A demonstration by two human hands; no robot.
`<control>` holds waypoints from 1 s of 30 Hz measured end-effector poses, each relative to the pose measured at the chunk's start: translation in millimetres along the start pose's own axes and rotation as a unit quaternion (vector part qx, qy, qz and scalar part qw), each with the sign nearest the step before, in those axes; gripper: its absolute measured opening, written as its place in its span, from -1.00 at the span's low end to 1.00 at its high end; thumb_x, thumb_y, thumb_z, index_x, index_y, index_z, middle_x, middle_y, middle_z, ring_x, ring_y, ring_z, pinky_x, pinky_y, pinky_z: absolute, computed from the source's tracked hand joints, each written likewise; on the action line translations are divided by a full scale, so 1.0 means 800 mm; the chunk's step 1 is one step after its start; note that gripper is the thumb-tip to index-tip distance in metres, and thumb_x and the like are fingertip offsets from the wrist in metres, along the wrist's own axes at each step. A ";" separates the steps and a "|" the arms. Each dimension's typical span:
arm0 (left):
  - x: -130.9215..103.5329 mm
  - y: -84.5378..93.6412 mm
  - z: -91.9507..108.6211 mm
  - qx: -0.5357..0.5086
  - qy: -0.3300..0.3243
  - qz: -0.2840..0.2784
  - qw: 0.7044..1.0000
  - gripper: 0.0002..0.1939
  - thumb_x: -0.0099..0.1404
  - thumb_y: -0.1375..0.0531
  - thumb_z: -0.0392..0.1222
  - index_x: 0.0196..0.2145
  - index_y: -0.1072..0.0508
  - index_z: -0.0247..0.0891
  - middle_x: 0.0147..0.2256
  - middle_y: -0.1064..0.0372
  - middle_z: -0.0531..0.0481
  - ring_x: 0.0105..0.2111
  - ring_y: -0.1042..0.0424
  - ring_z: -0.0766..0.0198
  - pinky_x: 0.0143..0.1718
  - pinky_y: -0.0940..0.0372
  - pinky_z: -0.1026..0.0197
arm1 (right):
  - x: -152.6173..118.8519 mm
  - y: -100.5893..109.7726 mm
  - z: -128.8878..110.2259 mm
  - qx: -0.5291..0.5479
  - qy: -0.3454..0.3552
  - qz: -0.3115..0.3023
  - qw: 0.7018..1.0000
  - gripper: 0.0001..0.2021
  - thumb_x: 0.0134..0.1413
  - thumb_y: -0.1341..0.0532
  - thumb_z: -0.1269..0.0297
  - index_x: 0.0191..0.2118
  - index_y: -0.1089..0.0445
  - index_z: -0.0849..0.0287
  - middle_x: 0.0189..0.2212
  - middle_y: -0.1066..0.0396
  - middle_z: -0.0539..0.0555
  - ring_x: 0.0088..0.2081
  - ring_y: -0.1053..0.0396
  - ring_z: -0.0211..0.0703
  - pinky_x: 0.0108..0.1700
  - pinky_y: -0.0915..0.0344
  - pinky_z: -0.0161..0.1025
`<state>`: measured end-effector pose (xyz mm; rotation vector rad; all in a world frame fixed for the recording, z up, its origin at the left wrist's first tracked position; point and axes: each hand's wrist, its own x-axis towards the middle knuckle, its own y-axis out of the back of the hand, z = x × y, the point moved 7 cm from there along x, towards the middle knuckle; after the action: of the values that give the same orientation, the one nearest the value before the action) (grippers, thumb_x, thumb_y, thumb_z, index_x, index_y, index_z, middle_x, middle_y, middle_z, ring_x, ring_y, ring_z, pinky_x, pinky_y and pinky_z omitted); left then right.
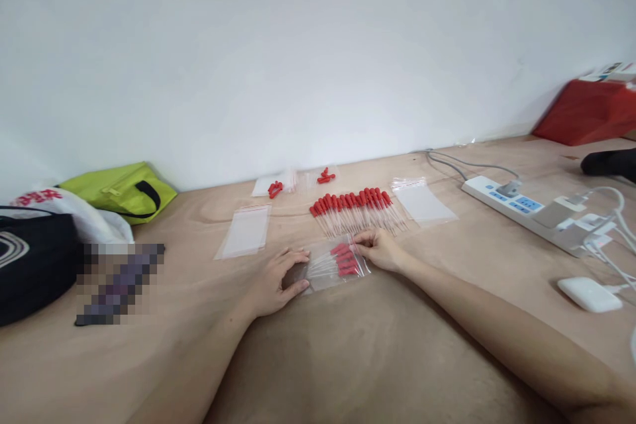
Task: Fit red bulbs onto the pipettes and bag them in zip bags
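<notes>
Forearms, left (199,358) and right (491,321), come in nearest the camera over the brown surface (348,364), reaching to one small clear zip bag (318,280) between the hands. Bag is flat, thin, shiny, see-through, a bit creased, zip end toward the right hand. Inside: several red-headed sticks (346,258), heads bunched near the right hand, thin pale shafts pointing at the left hand (exact count too blurry). Heads are bright red, with darker patches between them.

Left hand (275,281) is spread, thumb and fingers apart, touching the bag's left end. Right hand (377,248) has thumb and fingers closed on the bag's upper right edge.

Just beyond the right hand: loose row of sticks (355,209), same red heads (pointing toward the wall), pale shafts toward the hands. Flat bags lie beyond each hand, left stack (243,232) and right stack (424,202). Farther out, near the wall (298,66), two little red piles, one (275,189) and another (326,176), lie on clear plastic. Power strip (521,212) with plugs sits right of the right hand; yellow-green bag (119,189) far left of the left hand.
</notes>
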<state>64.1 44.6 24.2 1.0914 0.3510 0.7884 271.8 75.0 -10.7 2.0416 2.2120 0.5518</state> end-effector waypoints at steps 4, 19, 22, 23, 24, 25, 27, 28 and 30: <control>0.000 0.000 -0.001 0.001 -0.001 0.000 1.000 -0.66 0.22 -0.08 -0.07 -0.05 -0.23 -0.17 -0.01 -0.28 -0.06 0.04 -0.21 0.16 0.15 0.05 -0.07 | 0.006 -0.002 -0.001 -0.009 -0.040 0.023 0.999 -0.93 -0.21 -0.22 0.30 -0.59 -0.41 0.15 -0.66 -0.34 -0.05 -0.61 -0.22 -0.29 -0.51 -0.19 -0.31; 0.001 0.001 0.003 -0.001 -0.007 -0.001 1.000 -0.65 0.21 -0.08 -0.08 -0.05 -0.24 -0.17 -0.01 -0.28 -0.05 0.05 -0.20 0.15 0.15 0.05 -0.06 | -0.005 -0.009 0.000 0.145 -0.166 -0.032 0.975 -0.79 -0.25 -0.29 0.18 -0.51 -0.32 0.19 -0.78 -0.22 -0.16 -0.80 -0.08 -0.46 -0.79 0.03 -0.49; 0.000 0.000 0.003 -0.002 -0.010 -0.003 1.000 -0.65 0.21 -0.08 -0.08 -0.05 -0.23 -0.16 -0.01 -0.28 -0.05 0.05 -0.20 0.15 0.16 0.06 -0.07 | -0.008 -0.011 -0.001 0.162 -0.180 -0.033 0.970 -0.78 -0.36 -0.34 0.29 -0.58 -0.27 0.20 -0.77 -0.25 -0.16 -0.78 -0.13 -0.45 -0.78 -0.04 -0.49; 0.000 0.001 0.002 -0.004 -0.009 -0.003 1.000 -0.65 0.21 -0.08 -0.09 -0.04 -0.23 -0.16 0.00 -0.27 -0.05 0.06 -0.19 0.15 0.15 0.04 -0.07 | -0.009 -0.013 -0.001 0.163 -0.188 -0.038 0.968 -0.78 -0.37 -0.34 0.31 -0.59 -0.25 0.20 -0.77 -0.25 -0.16 -0.78 -0.14 -0.44 -0.78 -0.06 -0.49; -0.001 0.001 0.001 -0.007 -0.007 -0.001 1.000 -0.65 0.21 -0.09 -0.09 -0.04 -0.23 -0.17 0.01 -0.25 -0.06 0.07 -0.17 0.14 0.14 0.01 -0.06 | -0.011 -0.014 0.000 0.163 -0.193 -0.042 0.967 -0.77 -0.37 -0.34 0.33 -0.60 -0.24 0.20 -0.78 -0.25 -0.16 -0.78 -0.16 -0.44 -0.78 -0.07 -0.49; -0.001 0.002 0.000 -0.011 -0.003 0.003 1.000 -0.65 0.20 -0.09 -0.09 -0.05 -0.24 -0.17 0.04 -0.23 -0.07 0.08 -0.16 0.13 0.12 -0.02 -0.05 | -0.013 -0.016 0.000 0.163 -0.196 -0.047 0.966 -0.77 -0.37 -0.34 0.35 -0.60 -0.23 0.20 -0.78 -0.25 -0.16 -0.77 -0.17 -0.43 -0.77 -0.08 -0.50; -0.002 0.003 -0.003 -0.019 0.006 0.012 1.000 -0.65 0.19 -0.10 -0.10 -0.06 -0.25 -0.17 0.07 -0.18 -0.09 0.09 -0.14 0.13 0.09 -0.08 -0.01 | -0.017 -0.021 0.001 0.167 -0.195 -0.054 0.965 -0.78 -0.34 -0.32 0.37 -0.58 -0.21 0.20 -0.79 -0.25 -0.16 -0.77 -0.19 -0.42 -0.77 -0.09 -0.51; -0.003 0.005 -0.005 -0.023 0.011 0.017 1.000 -0.66 0.19 -0.10 -0.10 -0.07 -0.25 -0.18 0.07 -0.17 -0.09 0.09 -0.14 0.12 0.08 -0.10 0.00 | -0.019 -0.025 0.000 0.170 -0.193 -0.055 0.965 -0.78 -0.31 -0.31 0.38 -0.57 -0.20 0.20 -0.80 -0.25 -0.16 -0.77 -0.20 -0.42 -0.77 -0.10 -0.51; -0.004 0.008 -0.008 -0.023 0.020 0.030 0.999 -0.67 0.19 -0.10 -0.12 -0.08 -0.26 -0.19 0.06 -0.17 -0.10 0.07 -0.16 0.12 0.07 -0.12 0.00 | -0.023 -0.034 -0.001 0.178 -0.192 -0.054 0.964 -0.79 -0.24 -0.27 0.39 -0.54 -0.16 0.18 -0.82 -0.23 -0.18 -0.78 -0.22 -0.40 -0.77 -0.11 -0.51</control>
<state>55.6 48.1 26.3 1.0486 0.3330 0.8683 247.6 55.7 -22.0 1.9415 2.2763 -0.2567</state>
